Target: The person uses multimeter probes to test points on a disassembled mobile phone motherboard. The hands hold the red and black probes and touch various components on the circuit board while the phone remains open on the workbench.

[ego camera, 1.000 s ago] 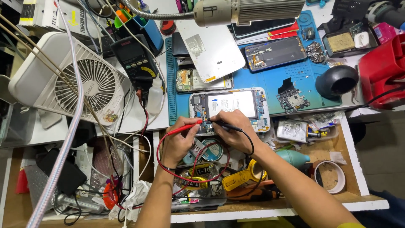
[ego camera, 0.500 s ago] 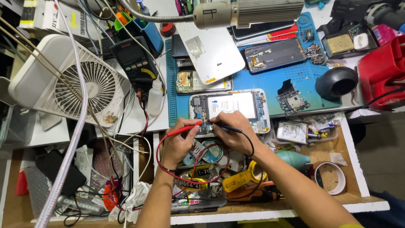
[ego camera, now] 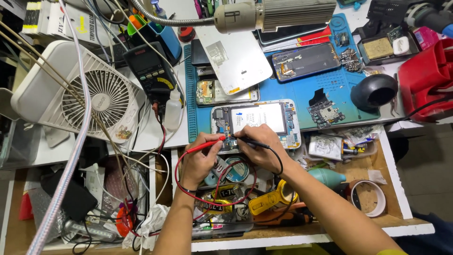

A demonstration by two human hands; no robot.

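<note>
Holding a red probe [ego camera: 204, 144], the left hand [ego camera: 200, 159] pinches it btwn thumb & fingers, tip aimed right at the lower left corner of an opened phone [ego camera: 257, 123]. Right hand [ego camera: 258, 147] grips a black probe [ego camera: 247, 140] the same way, tip pointing left; the 2 tips sit just beside each other on the phone's lower edge, near the board left of its white battery. Whether the tips actually touch metal — can't tell.

Phone lies back-off on the near edge of a blue work mat [ego camera: 339, 97] on the table, just above an open drawer [ego camera: 391, 189] full of tape rolls, tools & clutter. Red lead [ego camera: 181, 182] loops down from the left hand and round under the wrist; black lead runs from the right hand over the drawer.

Black multimeter [ego camera: 150, 71] stands left of the mat, well apart from the hands, w/ a small white squeeze bottle [ego camera: 173, 109] just below it. White desk fan [ego camera: 89, 97] lies further left. Another opened phone [ego camera: 306, 61] and a loose circuit board [ego camera: 324, 113] rest on the mat to the right; a black round cup-shaped thing [ego camera: 374, 91] at the mat's right edge, red case [ego camera: 427, 80] beyond. Lamp head [ego camera: 278, 13] on a gooseneck hangs over the top.
</note>
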